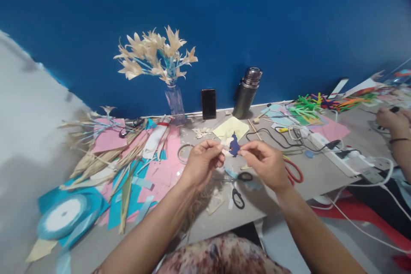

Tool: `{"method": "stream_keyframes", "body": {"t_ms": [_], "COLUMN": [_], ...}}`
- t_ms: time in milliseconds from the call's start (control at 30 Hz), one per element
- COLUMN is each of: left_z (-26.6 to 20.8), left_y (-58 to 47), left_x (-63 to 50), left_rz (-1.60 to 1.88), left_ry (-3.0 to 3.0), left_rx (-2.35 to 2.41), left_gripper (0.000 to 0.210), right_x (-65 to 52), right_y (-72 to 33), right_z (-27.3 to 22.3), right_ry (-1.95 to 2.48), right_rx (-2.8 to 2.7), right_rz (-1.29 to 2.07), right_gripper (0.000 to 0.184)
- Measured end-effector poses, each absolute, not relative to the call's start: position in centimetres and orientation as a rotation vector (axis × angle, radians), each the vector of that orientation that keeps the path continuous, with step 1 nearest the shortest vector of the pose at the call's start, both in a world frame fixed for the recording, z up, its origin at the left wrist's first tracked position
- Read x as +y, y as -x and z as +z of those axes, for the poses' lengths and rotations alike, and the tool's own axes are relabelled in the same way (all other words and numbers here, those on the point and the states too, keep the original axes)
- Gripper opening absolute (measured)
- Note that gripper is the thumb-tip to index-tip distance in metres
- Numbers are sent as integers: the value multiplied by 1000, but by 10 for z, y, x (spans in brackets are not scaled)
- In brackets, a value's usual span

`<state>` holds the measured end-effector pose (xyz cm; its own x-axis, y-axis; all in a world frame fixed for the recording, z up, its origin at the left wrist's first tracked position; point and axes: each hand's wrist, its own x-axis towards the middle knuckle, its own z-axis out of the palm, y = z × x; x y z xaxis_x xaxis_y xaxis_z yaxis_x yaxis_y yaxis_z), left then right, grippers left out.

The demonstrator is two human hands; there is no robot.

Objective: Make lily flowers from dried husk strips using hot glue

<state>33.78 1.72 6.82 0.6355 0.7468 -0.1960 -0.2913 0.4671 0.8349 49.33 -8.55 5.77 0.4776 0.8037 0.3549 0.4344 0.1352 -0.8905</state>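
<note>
Between my two hands is a small dark blue cut-out (234, 145) with a jagged outline, beside a pale cream piece (226, 147). My left hand (205, 160) pinches the pale piece between thumb and fingers. On the other side, the fingertips of my right hand (265, 162) are closed on the blue cut-out's right edge. Whether the two pieces are joined, I cannot tell. Below them lie black-handled scissors (238, 197) on the grey table. A pale yellow paper sheet (231, 126) rests just behind.
A vase (176, 105) of dried-leaf flowers, a phone (209, 104) and a thermos (246, 94) stand along the blue wall. Ribbon spool (64, 215) and papers crowd the left. Red-handled scissors (295, 171), cables and a power strip (334, 154) lie right, near another person's hand (393, 120).
</note>
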Motion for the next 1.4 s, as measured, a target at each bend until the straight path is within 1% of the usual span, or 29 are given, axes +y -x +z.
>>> {"method": "stream_keyframes", "body": {"t_ms": [67,167,233,300,433,533,700,767,833,900,1000,1100,1267,1400], "left_z": [67,67,67,66,64,64,63,60,58,56,57,60,64,61], "left_y": [-338,-337,-336,-335,-333,-332,-332,-333,-334,-334,-332,-329,-327,-327], "left_x": [18,18,17,17,16,14,13,12,11,8,4,1,-5,-6], "left_rz": [543,383,356,364,393,389,379,401,464,617,906,1063,1080,1058], "left_ry": [-713,-590,-563,-578,-638,-612,-530,-531,-592,-767,-1103,-1317,-1484,-1442], "left_rx": [548,519,528,544,558,547,556,578,602,642,723,787,839,847], "left_gripper": [22,22,21,20,19,18,16,18,21,20,13,7,15,10], "right_x": [-82,-79,-78,-78,-79,-81,-91,-93,-94,-94,-96,-99,-101,-96], "right_y": [-488,-481,-478,-478,-477,-475,-480,-485,-491,-495,-497,-495,-480,-472], "right_z": [51,48,49,52,58,60,63,65,69,72,77,80,84,84], "right_ry": [1478,1392,1353,1339,1312,1293,1360,1447,1515,1547,1533,1479,1571,1634], "right_rx": [-1214,-1365,-1458,-1527,-1575,-1538,-1277,-1215,-1229,-1285,-1396,-1479,-1429,-1396], "right_rz": [245,-7,-110,-141,-141,-91,255,326,297,222,109,44,9,-20], "right_gripper": [5,10,14,16,16,11,6,6,4,3,9,14,6,5]}}
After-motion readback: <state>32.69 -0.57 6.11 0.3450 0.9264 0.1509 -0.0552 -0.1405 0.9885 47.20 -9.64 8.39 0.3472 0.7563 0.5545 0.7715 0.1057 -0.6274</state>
